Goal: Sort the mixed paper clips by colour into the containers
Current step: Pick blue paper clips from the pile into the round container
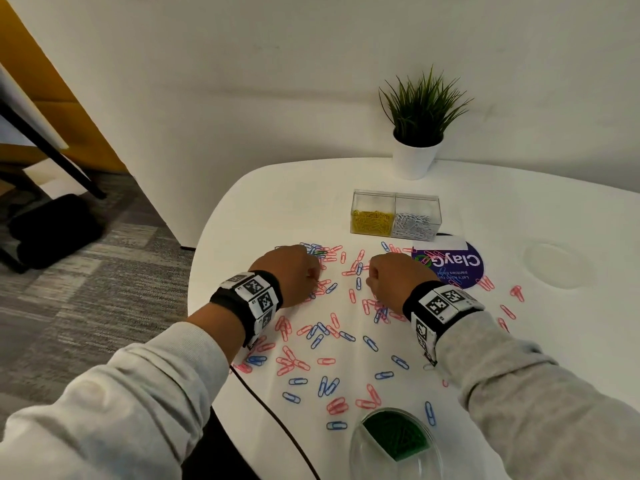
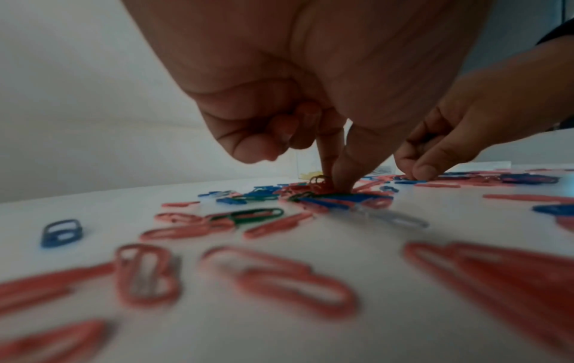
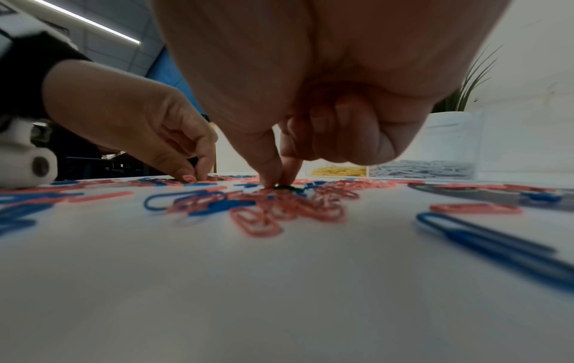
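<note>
Here, from the head view, a round-cornered white table [image 1: 519,209] carries scattered pink and blue paper clips [image 1: 332,341] across its middle. The left hand [image 1: 287,275] and right hand [image 1: 394,282] are both lowered among them, fingers curled. Toward the far edge stands a clear two-part plastic box [image 1: 396,216], yellow clips left, white clips right, with a potted green plant [image 1: 419,133] behind. At the near edge sits a round clear dish of green clips [image 1: 394,441].

In the left wrist view, thumb and forefinger tips [image 2: 344,176] pinch narrowly into a small heap of clips; which clip they hold cannot be told.

In the right wrist view, the right fingertips [image 3: 273,176] pinch narrowly beside a dark green clip [image 3: 287,188].
</note>
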`<state>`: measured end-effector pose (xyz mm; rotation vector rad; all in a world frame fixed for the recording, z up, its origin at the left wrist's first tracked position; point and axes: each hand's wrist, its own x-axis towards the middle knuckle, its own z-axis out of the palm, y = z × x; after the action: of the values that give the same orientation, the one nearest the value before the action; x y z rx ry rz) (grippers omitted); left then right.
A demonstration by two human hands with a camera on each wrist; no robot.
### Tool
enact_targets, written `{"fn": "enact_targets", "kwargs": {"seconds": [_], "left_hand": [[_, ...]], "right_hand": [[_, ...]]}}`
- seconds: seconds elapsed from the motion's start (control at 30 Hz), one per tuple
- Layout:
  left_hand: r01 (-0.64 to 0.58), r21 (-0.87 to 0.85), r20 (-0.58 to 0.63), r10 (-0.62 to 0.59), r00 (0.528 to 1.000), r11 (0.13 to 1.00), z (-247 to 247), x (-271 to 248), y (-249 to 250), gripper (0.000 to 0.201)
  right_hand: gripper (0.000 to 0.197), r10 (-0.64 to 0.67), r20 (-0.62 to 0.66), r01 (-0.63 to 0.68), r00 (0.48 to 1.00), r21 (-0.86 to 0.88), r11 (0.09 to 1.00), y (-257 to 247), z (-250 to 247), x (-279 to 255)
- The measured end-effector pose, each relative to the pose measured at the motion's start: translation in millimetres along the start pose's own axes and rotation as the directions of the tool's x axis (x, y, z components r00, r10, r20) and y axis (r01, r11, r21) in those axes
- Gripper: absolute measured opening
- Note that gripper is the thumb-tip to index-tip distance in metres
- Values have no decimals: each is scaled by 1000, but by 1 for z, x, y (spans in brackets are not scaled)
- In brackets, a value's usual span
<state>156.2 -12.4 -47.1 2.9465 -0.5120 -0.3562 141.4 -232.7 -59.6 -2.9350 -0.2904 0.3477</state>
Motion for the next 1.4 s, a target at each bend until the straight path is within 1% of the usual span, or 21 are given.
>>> {"fn": "enact_targets", "kwargs": {"seconds": [0.13, 0.23, 0.3, 0.4, 0.47, 0.57, 0.63, 0.7, 0.73, 0.77, 0.8, 0.87, 0.9, 0.93, 0.97, 1.03, 1.07, 1.17, 1.3, 1.33, 1.4], "left_hand": [[81, -272, -55, -99, 994, 959, -8, 0, -11, 3], [179, -561, -22, -231, 973, 809, -19, -2, -26, 7], [271, -717, 93, -297, 950, 642, -24, -5, -35, 7], [327, -920, 247, -327, 912, 216, -25, -12, -40, 12], [332, -937, 286, -316, 905, 105, -25, -17, -39, 11], [330, -928, 269, -301, 915, 174, -21, -19, -38, 21], [362, -900, 271, -339, 901, 242, -20, -15, -38, 29], [383, -838, 253, -344, 904, 389, -19, -13, -36, 26], [367, -761, 216, -324, 921, 535, -18, -11, -36, 20], [308, -631, 154, -274, 949, 712, -17, -10, -36, 17], [227, -466, 101, -204, 974, 855, -15, -10, -35, 15], [133, -228, 70, -120, 990, 965, -11, -12, -32, 10], [103, -155, 60, -95, 994, 983, -7, -12, -31, 10], [69, -89, 42, -66, 997, 994, -4, -11, -29, 11], [41, -40, 28, -39, 999, 998, -2, -11, -27, 12], [8, -5, 12, -8, 1000, 1000, 1, -11, -26, 13], [2, -2, 18, -2, 1000, 1000, 1, -11, -27, 12], [-1, -52, 38, 3, 999, 999, -1, -15, -32, 12], [104, -382, -15, -119, 993, 918, -8, -16, -49, 14], [156, -547, 7, -182, 983, 822, -11, -16, -54, 15], [218, -853, 94, -271, 958, 475, -15, -17, -62, 14]], "right_hand": [[18, -10, -9, 10, 1000, 12, 1000, 0, 0, 0], [16, -12, -4, 12, 1000, 18, 1000, 0, -1, -1], [16, -5, 4, 5, 1000, 26, 1000, 1, -1, 0], [16, 8, 38, -10, 999, 43, 999, 2, 1, 1], [16, 20, 77, -24, 997, 54, 998, 2, 1, 1], [13, 20, 73, -27, 997, 100, 995, -1, -4, -3], [14, 29, -8, -27, 1000, 188, 982, -1, -9, -6], [16, 47, -97, -14, 994, 312, 950, 2, -15, -6], [16, 68, -124, -10, 990, 418, 909, 3, -18, -5], [13, 113, -129, -22, 985, 561, 827, 3, -21, -2], [11, 171, -91, -51, 981, 730, 682, 1, -24, 1], [10, 231, 57, -136, 971, 929, 344, -6, -31, 8], [10, 220, 97, -158, 971, 947, 280, -11, -33, 13], [10, 194, 104, -164, 976, 931, 327, -16, -33, 20], [10, 150, 75, -138, 986, 868, 477, -22, -31, 28], [11, 9, -24, 5, 1000, 549, 836, -33, -27, 45], [11, -61, -43, 73, 997, 367, 927, -38, -24, 52], [17, -185, 0, 185, 983, 86, 979, -51, -20, 68], [15, -185, 22, 184, 983, 23, 983, -56, -18, 83], [15, -177, 24, 176, 984, 22, 984, -55, -18, 84], [15, -163, 25, 161, 986, 43, 986, -52, -17, 87]]}}
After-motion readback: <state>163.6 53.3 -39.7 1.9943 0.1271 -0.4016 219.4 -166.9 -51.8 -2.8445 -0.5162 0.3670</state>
